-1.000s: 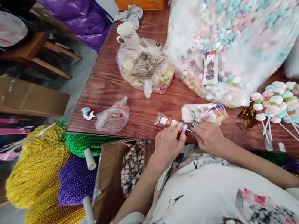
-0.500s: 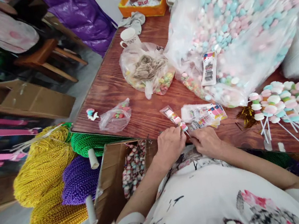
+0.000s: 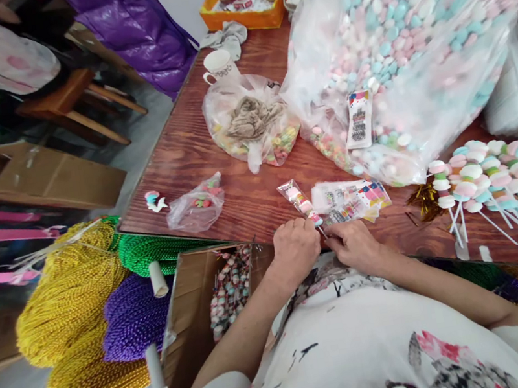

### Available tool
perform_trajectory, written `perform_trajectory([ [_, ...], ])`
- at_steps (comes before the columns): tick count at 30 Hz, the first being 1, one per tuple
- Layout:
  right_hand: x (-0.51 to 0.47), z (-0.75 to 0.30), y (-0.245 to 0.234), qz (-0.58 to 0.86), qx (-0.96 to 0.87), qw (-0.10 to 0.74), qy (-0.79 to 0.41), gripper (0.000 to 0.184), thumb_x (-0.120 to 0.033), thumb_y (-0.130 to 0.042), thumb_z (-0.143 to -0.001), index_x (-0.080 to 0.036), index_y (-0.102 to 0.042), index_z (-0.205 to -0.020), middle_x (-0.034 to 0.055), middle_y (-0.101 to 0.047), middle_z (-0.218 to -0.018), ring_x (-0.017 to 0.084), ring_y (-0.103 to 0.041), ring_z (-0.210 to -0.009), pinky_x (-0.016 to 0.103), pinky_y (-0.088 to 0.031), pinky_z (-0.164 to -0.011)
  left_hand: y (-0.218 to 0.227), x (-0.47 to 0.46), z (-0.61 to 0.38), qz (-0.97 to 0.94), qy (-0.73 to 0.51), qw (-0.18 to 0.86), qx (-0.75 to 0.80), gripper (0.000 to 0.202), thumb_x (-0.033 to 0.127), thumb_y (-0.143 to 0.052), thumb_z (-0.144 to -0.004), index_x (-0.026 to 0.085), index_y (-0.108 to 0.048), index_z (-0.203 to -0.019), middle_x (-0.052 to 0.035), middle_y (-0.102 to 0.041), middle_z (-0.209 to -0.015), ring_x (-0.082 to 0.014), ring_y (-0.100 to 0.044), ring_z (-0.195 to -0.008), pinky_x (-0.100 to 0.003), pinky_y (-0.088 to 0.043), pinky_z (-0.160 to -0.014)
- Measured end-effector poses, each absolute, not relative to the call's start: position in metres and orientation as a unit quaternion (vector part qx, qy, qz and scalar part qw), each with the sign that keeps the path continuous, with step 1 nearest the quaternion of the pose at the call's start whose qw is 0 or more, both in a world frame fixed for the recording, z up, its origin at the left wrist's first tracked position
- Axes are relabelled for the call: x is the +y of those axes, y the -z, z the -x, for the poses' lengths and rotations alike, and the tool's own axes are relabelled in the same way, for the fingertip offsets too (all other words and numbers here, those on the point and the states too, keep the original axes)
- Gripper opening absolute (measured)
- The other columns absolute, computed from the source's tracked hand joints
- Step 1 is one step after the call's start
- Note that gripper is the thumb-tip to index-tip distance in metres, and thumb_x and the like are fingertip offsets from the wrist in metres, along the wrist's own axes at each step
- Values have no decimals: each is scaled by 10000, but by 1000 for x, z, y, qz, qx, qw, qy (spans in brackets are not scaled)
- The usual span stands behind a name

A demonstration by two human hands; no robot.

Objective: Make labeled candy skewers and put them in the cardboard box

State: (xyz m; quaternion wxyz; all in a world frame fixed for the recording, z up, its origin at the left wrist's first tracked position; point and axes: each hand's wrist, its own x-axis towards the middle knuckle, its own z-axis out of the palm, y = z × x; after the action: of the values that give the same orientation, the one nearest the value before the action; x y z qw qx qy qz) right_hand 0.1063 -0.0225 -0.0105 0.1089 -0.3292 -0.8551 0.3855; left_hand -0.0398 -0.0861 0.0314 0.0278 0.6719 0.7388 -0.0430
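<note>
My left hand (image 3: 294, 250) is closed round the lower end of a candy skewer in a clear wrapper (image 3: 300, 202), which points up and away over the wooden table (image 3: 193, 149). Just to its right, my right hand (image 3: 353, 246) pinches at the skewer's stick end; what else its fingers hold is hidden. Both hands meet at the table's near edge. A stack of printed wrapper bags (image 3: 351, 198) lies just beyond them.
A pile of unwrapped candy skewers (image 3: 497, 179) lies at the right. A huge bag of pastel candies (image 3: 407, 46) and a smaller bag (image 3: 252, 123) sit behind, with a mug (image 3: 219, 66) and orange tray (image 3: 243, 3). A cardboard box of wrapped skewers (image 3: 227, 287) and tinsel bundles (image 3: 73, 295) are at lower left.
The wrapped skewer has swung from lying leftward to pointing up and away. Both hands stayed together at the table edge.
</note>
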Motion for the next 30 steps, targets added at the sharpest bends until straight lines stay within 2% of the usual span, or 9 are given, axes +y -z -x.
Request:
perform_trajectory([
  [6, -24, -101, 12, 335, -742, 180, -552, 136, -112, -533, -735, -165, -656, -757, -34, -554, -594, 110, -481, -563, 232, -350, -579, -38, -86, 40, -708, 20, -1, 706, 154, 150, -483, -846, 126, -632, -818, -121, -658, -784, -280, -640, -801, -377, -446, -690],
  [11, -28, -98, 18, 329, -688, 238, -602, 189, -95, -480, -700, -160, -647, -757, -50, -502, -585, 96, -443, -555, 224, -358, -571, -32, -88, 41, -721, -64, 6, 690, 127, 157, -499, -811, 143, -617, -768, -93, -652, -745, -234, -616, -717, -344, -431, -650],
  [15, -26, -98, 19, 347, -629, 269, -642, 175, -166, -511, -743, -158, -670, -817, -51, -494, -598, 92, -428, -558, 229, -378, -580, -15, -93, 47, -695, -197, 84, 686, 153, 146, -497, -806, 156, -608, -701, -42, -623, -661, -156, -563, -603, -280, -408, -592],
  [18, -22, -98, 16, 356, -598, 278, -662, 158, -211, -561, -750, -166, -674, -851, -54, -510, -607, 87, -439, -559, 226, -385, -579, -5, -96, 51, -631, -317, 165, 688, 173, 175, -509, -844, 153, -645, -738, -7, -623, -630, -113, -539, -555, -236, -410, -569],
  [23, -19, -101, 9, 356, -539, 225, -730, 217, -246, -654, -699, -185, -619, -904, -85, -542, -527, 77, -462, -438, 204, -369, -471, -2, -96, 51, -540, -414, 237, 693, 154, 195, -551, -829, 152, -673, -746, -4, -667, -652, -110, -573, -568, -219, -444, -575],
  [27, -21, -106, 1, 341, -487, 136, -793, 195, -337, -661, -722, -179, -567, -784, -54, -596, -505, 85, -532, -393, 169, -313, -379, -3, -94, 47, -518, -441, 238, 693, 145, 194, -557, -818, 150, -670, -739, -6, -666, -653, -110, -578, -573, -217, -455, -574],
  [30, -23, -109, -3, 319, -454, 58, -830, 275, -423, -664, -724, -173, -551, -715, -15, -638, -549, 97, -579, -401, 156, -232, -325, -4, -92, 43, -538, -445, 222, 680, 153, 200, -545, -836, 153, -655, -742, -5, -656, -655, -104, -572, -569, -214, -450, -568],
])
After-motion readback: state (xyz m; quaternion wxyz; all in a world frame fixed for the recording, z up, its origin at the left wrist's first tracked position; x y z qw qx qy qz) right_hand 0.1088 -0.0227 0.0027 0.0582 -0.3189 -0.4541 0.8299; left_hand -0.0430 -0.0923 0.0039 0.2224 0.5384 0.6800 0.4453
